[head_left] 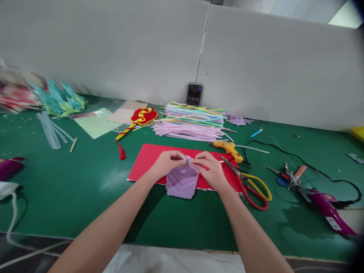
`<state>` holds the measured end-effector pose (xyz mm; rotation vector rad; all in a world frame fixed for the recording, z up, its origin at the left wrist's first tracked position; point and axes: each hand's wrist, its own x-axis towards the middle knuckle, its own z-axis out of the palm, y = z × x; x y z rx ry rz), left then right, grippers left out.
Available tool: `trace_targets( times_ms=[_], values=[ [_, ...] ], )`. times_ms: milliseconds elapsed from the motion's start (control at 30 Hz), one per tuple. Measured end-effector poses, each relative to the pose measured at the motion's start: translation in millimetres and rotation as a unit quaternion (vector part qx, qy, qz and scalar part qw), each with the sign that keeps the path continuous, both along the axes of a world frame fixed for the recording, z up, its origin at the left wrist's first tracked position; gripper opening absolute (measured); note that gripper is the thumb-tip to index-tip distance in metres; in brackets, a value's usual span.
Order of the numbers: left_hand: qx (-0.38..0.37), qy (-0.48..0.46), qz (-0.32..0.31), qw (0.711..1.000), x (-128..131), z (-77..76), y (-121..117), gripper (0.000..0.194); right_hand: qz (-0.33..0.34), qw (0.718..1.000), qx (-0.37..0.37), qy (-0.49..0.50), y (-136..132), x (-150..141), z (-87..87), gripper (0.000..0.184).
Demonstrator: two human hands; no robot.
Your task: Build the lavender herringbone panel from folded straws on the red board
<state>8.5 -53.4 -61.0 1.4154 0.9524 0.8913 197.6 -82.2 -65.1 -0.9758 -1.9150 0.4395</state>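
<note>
A flat lilac panel of chenille stems (182,182), laid in a chevron pattern, hangs from my fingers over the near edge of a red board (153,157). My left hand (168,163) pinches the panel's top from the left, thumb and fingertips together. From the other side my right hand (209,168) closes its fingertips on the same top end, where a small greyish bit shows between the hands. A thin pale stem end pokes out past the right hand. Just right of that hand, scissors (244,176) with red and yellow handles lie partly on the board.
Bundled chenille stems (193,123) lie behind the board, beside a yellow glue gun (230,148). A red fan-shaped ornament (144,116) rests left of them. Purple electric clippers (327,208) and keys (292,180) are at right; teal folded flowers (59,98) stand back left.
</note>
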Motion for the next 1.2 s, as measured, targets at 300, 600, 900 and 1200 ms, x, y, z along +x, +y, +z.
trace_targets(
  times_ms=[300,600,900,1200],
  values=[
    [0.017,0.087,-0.167,0.982,-18,3.4,4,0.01,0.096,0.992,0.044,-0.075,3,3,-4.2,0.021],
    [0.146,0.244,0.104,0.953,-16,4.6,8,0.017,-0.069,0.992,0.03,-0.096,12,9,-7.0,0.011],
    [0.164,0.388,0.058,0.905,-17,-8.6,11,0.027,-0.081,0.994,-0.018,-0.074,13,7,-7.6,0.01],
    [0.089,0.283,0.032,0.954,-20,-1.1,8,0.021,-0.077,0.996,-0.021,-0.038,11,4,-6.5,0.011]
  ],
)
